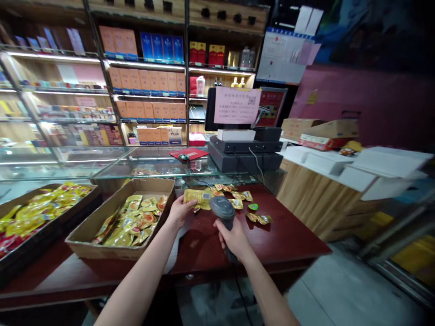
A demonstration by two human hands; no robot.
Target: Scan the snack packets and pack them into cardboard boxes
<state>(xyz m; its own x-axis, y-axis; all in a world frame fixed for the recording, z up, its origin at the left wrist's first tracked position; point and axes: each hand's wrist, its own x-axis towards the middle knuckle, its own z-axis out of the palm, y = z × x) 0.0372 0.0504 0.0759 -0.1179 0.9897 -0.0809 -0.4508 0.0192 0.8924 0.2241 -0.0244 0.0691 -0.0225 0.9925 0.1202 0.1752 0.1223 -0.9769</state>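
Note:
My left hand (181, 212) pinches the left end of a yellow snack packet (197, 198), whose white barcode label faces up. In my right hand (233, 235) is a dark grey barcode scanner (221, 207), gripped by its handle, with its head beside the packet's right end. Several small gold packets (242, 195) lie on the dark red table beyond the scanner. A pair of gold packets (258, 219) and a small green packet (253, 207) rest to its right. Left of my left hand stands a cardboard box (102, 251) holding several gold packets.
Another box (25, 242) with yellow and red packets sits at far left. Behind the table are a glass counter (152, 165) and a black cash drawer (244, 160) below a monitor with a pink notice (237, 105). The scanner's cable (243, 294) hangs down in front.

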